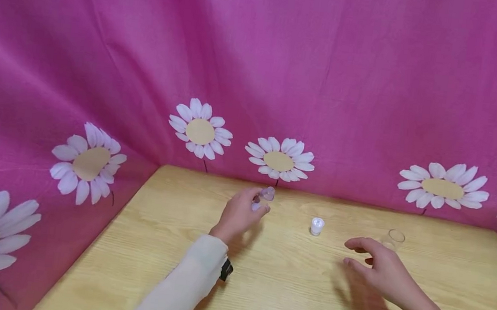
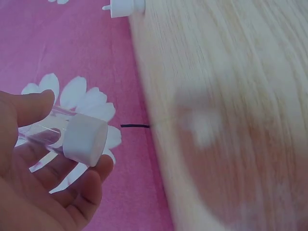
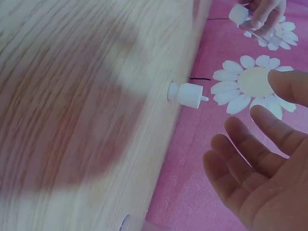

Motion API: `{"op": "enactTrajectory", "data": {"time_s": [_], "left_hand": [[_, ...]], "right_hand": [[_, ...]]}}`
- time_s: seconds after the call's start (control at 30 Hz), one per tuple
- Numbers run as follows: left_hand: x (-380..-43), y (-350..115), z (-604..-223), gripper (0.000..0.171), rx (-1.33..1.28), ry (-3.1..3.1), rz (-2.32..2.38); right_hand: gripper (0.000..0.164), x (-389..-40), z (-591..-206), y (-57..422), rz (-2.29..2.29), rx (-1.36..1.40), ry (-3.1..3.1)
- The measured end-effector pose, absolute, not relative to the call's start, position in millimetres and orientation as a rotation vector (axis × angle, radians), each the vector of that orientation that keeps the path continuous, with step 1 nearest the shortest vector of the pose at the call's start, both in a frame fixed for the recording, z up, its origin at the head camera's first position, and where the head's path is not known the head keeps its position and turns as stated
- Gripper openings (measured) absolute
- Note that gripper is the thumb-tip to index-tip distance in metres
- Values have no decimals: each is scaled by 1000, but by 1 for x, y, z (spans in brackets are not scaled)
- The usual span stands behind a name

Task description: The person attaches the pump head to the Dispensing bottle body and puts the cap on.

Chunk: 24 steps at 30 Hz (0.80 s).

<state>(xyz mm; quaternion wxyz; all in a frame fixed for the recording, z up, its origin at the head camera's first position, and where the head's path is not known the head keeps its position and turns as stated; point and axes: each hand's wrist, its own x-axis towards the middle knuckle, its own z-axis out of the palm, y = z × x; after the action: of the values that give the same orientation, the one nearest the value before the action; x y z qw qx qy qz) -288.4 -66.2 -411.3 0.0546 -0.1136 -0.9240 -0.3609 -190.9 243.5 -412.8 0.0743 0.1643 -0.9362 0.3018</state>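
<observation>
My left hand [image 1: 239, 213] grips a small clear bottle [image 2: 45, 130] with a white base [image 2: 85, 139], holding it above the far left part of the table. Thumb and fingers wrap its clear wall, and the white end points down toward the tabletop. Between the two hands a white pump head [image 1: 316, 226] stands on the table, its thin nozzle [image 3: 205, 98] upward. My right hand [image 1: 380, 272] hovers over the table with relaxed, slightly bent fingers and nothing in them. Just beyond it stands a clear cylindrical cap [image 1: 397, 236], partly hidden by that hand.
The light wooden table [image 1: 280, 281] ends at a pink curtain [image 1: 353, 85] printed with white daisies, which hangs along its back and left edges. Dark straps circle both wrists at the cream sleeves [image 1: 189, 271].
</observation>
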Motion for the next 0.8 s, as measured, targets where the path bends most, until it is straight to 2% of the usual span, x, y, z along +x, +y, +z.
{"op": "enactTrajectory", "data": {"time_s": [0.37, 0.8], "left_hand": [[-277, -58, -403, 37, -402, -2804, -942], [-272, -49, -397, 43, -516, -2829, -866]], "right_hand": [[27, -188, -414, 249, 913, 449, -2805], [27, -189, -414, 250, 934, 448, -2812]]}}
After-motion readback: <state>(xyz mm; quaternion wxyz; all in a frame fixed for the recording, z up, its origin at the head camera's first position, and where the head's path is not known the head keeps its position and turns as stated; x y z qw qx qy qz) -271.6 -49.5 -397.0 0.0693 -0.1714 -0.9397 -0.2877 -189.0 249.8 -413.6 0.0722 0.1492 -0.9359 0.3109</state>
